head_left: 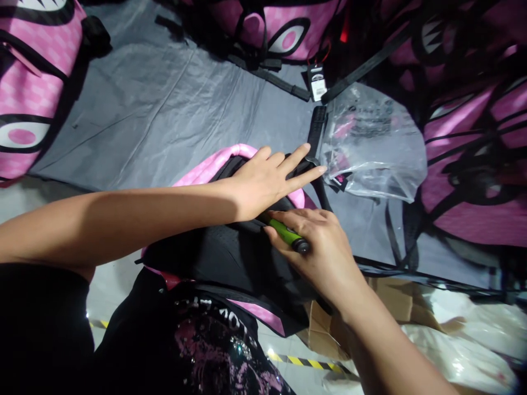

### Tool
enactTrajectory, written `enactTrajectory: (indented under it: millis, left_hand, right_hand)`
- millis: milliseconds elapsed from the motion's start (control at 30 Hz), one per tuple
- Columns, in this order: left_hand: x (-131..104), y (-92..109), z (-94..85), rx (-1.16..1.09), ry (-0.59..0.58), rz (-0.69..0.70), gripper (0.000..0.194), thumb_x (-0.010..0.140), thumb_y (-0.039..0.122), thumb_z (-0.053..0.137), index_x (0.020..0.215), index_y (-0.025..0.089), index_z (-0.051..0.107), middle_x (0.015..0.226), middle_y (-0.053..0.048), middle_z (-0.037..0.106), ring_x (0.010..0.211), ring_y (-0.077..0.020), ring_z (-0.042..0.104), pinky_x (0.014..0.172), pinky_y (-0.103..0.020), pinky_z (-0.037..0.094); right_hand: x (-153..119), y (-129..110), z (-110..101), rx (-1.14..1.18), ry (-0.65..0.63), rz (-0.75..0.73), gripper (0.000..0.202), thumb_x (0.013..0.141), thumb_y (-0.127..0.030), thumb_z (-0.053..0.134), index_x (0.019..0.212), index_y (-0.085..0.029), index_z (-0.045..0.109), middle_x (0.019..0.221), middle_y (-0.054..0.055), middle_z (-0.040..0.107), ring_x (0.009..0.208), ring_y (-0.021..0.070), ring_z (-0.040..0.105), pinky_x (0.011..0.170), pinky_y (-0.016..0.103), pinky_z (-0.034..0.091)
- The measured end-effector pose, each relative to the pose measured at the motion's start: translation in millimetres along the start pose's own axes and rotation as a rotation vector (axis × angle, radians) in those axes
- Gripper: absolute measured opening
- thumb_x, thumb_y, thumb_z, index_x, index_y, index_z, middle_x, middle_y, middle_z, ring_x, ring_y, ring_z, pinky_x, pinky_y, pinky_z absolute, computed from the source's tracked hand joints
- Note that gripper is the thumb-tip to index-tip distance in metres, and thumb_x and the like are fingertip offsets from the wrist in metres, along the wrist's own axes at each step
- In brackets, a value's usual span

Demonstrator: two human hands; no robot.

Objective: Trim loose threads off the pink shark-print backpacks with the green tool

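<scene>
A black and pink backpack (230, 249) lies at the near edge of the table, against my body. My left hand (267, 178) is laid across its upper part, two fingers stretched out and apart, the others partly bent; it grips nothing that I can see. Close by, my right hand (319, 236) is closed round a green-handled tool (287, 233) with a black end. The tool's front end is hidden at the bag, below my left palm, so its kind does not show. A clear plastic bag (374, 145) lies just beyond my left fingertips.
Grey sheeting (135, 104) covers the table. Other pink and black backpacks lie at the left (31, 82), far side (288, 33) and right (477, 181), with loose straps. Below the right edge are cardboard (395, 299) and white plastic bags (457, 351). Striped tape (307, 362) marks the floor.
</scene>
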State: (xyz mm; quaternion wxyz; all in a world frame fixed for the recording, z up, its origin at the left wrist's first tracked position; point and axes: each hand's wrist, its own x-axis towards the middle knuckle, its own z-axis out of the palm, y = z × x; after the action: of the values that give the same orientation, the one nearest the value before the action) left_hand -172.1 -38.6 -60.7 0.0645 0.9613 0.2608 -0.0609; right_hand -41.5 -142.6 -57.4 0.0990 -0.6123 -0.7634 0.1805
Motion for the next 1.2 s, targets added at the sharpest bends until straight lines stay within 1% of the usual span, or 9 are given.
enactTrajectory:
  millis: [133,267,567,667,767,900,1000,1100,1200]
  left_hand:
    - [-1,0,0.4,-0.015,0.003,-0.014,0.082,0.086,0.007,0.044,0.156,0.026,0.006,0.165,-0.009,0.008,0.127,-0.0329,0.045,0.104,-0.047,0.033]
    - [-3,-1,-0.7,-0.014,0.025,0.000,0.081,0.086,0.007,0.043,0.156,0.024,0.007,0.165,-0.010,0.009,0.127,-0.0326,0.045,0.104,-0.047,0.034]
    - [-6,-3,-0.5,0.049,0.043,0.030,0.076,0.089,0.006,0.040,0.156,0.021,0.007,0.164,-0.016,0.011,0.124,-0.0297,0.049,0.102,-0.042,0.036]
    - [-7,-4,-1.4,0.065,0.036,0.027,0.073,0.091,0.006,0.037,0.156,0.020,0.009,0.163,-0.018,0.013,0.123,-0.0285,0.051,0.100,-0.041,0.038]
    - [-8,-5,-2.1,0.074,0.054,0.044,0.074,0.089,0.005,0.039,0.156,0.019,0.009,0.162,-0.020,0.013,0.122,-0.0287,0.051,0.099,-0.041,0.038]
    - [-8,-3,-2.1,0.085,0.049,0.035,0.073,0.090,0.004,0.036,0.156,0.018,0.009,0.162,-0.021,0.013,0.121,-0.0289,0.052,0.098,-0.040,0.039]
    - [-7,-1,-2.0,0.085,0.042,0.035,0.073,0.089,0.002,0.034,0.156,0.019,0.009,0.163,-0.020,0.012,0.121,-0.0282,0.051,0.097,-0.040,0.038]
    - [-8,-10,-4.1,0.075,0.035,0.046,0.075,0.089,0.005,0.038,0.156,0.019,0.007,0.163,-0.019,0.011,0.123,-0.0279,0.050,0.097,-0.039,0.038]
    - [-18,-30,-10.9,0.043,0.024,-0.045,0.090,0.084,0.016,0.056,0.156,0.022,0.001,0.163,-0.017,0.012,0.132,-0.0335,0.041,0.102,-0.044,0.037]
  right_hand:
    - [-2,-1,4,0.097,0.035,-0.001,0.019,0.088,-0.029,0.061,0.101,-0.020,0.071,0.094,0.007,0.076,0.089,0.0245,0.070,0.083,0.041,0.048]
    - [-6,-4,8,-0.022,0.111,0.059,0.017,0.088,-0.032,0.061,0.092,-0.020,0.071,0.089,0.008,0.077,0.080,0.0255,0.070,0.078,0.043,0.047]
    - [-11,-10,22,0.067,0.272,0.121,0.016,0.086,-0.033,0.064,0.092,-0.020,0.071,0.090,0.007,0.077,0.085,0.0234,0.070,0.085,0.043,0.048]
    - [-10,-12,27,0.189,0.298,0.122,0.017,0.086,-0.033,0.064,0.093,-0.020,0.072,0.091,0.005,0.077,0.085,0.0218,0.071,0.083,0.041,0.050]
    - [-10,-13,29,0.129,0.345,0.165,0.017,0.085,-0.032,0.065,0.092,-0.020,0.073,0.087,0.006,0.076,0.081,0.0225,0.071,0.078,0.040,0.050]
    - [-10,-14,29,0.230,0.319,0.144,0.016,0.086,-0.031,0.064,0.093,-0.020,0.073,0.089,0.005,0.077,0.082,0.0212,0.071,0.080,0.039,0.052]
    - [-9,-15,31,0.147,0.364,0.173,0.017,0.085,-0.032,0.064,0.091,-0.020,0.073,0.089,0.006,0.077,0.083,0.0230,0.072,0.080,0.040,0.051]
    - [-8,-16,33,0.266,0.357,0.146,0.017,0.086,-0.031,0.063,0.093,-0.020,0.073,0.094,0.005,0.077,0.087,0.0217,0.072,0.084,0.039,0.052]
    - [-9,-17,34,0.327,0.351,0.168,0.015,0.086,-0.031,0.063,0.091,-0.020,0.073,0.089,0.003,0.078,0.081,0.0205,0.072,0.082,0.039,0.052]
